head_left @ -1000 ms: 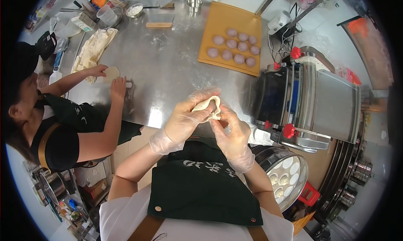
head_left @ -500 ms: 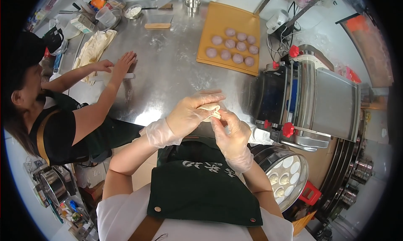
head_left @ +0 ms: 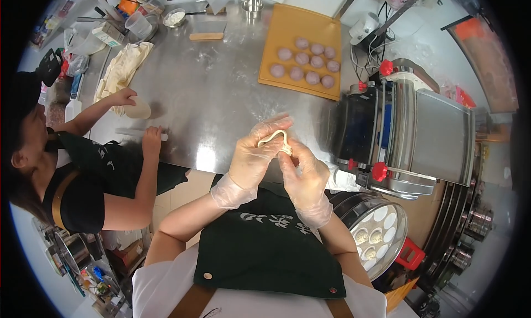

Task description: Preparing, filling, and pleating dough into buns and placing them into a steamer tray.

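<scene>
My left hand [head_left: 249,157], in a clear plastic glove, cups a bun wrapper [head_left: 284,141] of pale dough. Its rim stands up in a loop, and small pleats gather on the right side. My right hand [head_left: 304,177], gloved as well, pinches those pleats between thumb and fingers. Whatever lies inside the wrapper is hidden by my fingers. Both hands are held in front of my green apron [head_left: 265,240], near the table's front edge. To the right of my right forearm, a round steamer [head_left: 404,232] holds several pleated buns [head_left: 376,236] and white paper rounds [head_left: 389,221].
Several purple balls [head_left: 302,58] rest on an orange-brown board [head_left: 293,19] on the steel table [head_left: 221,85]. A roller machine [head_left: 409,130] stands at right. At left, a co-worker holds a dough disc [head_left: 138,109] and a white rolling pin [head_left: 130,132], beside dough under cloth [head_left: 123,69].
My left hand has turned and its wrist has shifted right; the wrapper's rim now loops higher. The co-worker's hands have drawn apart, one lifting a dough disc.
</scene>
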Action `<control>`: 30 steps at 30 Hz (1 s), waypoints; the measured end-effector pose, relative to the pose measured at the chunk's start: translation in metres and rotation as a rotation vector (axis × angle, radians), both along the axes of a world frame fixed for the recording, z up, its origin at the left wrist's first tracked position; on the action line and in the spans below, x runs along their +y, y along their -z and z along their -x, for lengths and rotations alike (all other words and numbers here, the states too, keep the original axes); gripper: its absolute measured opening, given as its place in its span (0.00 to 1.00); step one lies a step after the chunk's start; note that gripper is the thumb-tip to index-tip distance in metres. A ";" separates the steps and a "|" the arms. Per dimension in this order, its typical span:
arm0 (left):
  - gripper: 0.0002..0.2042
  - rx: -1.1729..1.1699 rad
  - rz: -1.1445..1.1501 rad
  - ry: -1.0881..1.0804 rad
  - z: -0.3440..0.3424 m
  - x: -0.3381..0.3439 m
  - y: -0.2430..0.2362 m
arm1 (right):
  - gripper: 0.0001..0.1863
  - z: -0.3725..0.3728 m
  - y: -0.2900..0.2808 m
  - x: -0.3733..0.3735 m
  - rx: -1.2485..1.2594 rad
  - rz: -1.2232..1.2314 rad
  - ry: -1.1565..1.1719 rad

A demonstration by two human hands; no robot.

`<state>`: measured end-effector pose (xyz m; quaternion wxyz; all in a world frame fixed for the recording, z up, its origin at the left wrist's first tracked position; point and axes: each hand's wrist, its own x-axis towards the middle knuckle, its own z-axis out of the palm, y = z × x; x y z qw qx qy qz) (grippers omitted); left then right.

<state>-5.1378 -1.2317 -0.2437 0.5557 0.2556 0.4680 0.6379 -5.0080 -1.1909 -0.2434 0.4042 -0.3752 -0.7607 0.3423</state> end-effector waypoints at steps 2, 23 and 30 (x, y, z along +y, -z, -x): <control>0.15 -0.035 -0.005 0.022 0.006 -0.003 -0.002 | 0.14 0.000 0.001 0.002 -0.045 -0.201 -0.071; 0.20 0.566 -0.196 0.059 0.008 0.001 0.002 | 0.14 0.000 -0.001 0.003 0.016 -0.095 0.011; 0.21 0.138 -0.107 -0.207 -0.023 -0.003 -0.009 | 0.13 0.003 0.008 -0.003 0.146 -0.105 0.035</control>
